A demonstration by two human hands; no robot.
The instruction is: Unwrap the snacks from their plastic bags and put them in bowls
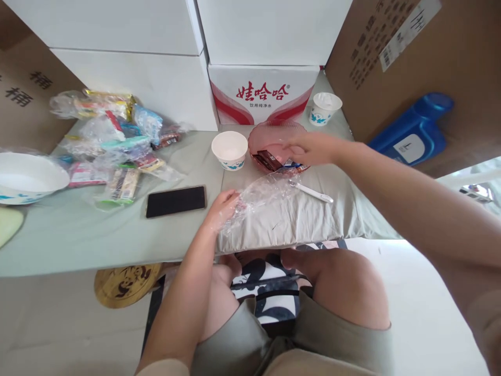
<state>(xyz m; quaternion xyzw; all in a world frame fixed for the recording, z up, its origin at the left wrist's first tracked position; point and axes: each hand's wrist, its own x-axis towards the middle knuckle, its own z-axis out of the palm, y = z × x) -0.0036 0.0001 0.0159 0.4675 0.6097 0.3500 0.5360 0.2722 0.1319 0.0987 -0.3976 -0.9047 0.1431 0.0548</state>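
The left hand (222, 210) pinched the clear bag (266, 196), best held steady, while the right hand (310, 148), grip unclear to me, overhung the pink bowl (269, 130).

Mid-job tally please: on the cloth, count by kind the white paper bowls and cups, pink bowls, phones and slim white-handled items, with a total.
White paper bowls: 2
White paper cup: 1
Pink bowl: 1
Phone: 1
Slim white-handled item: 1
Total: 6
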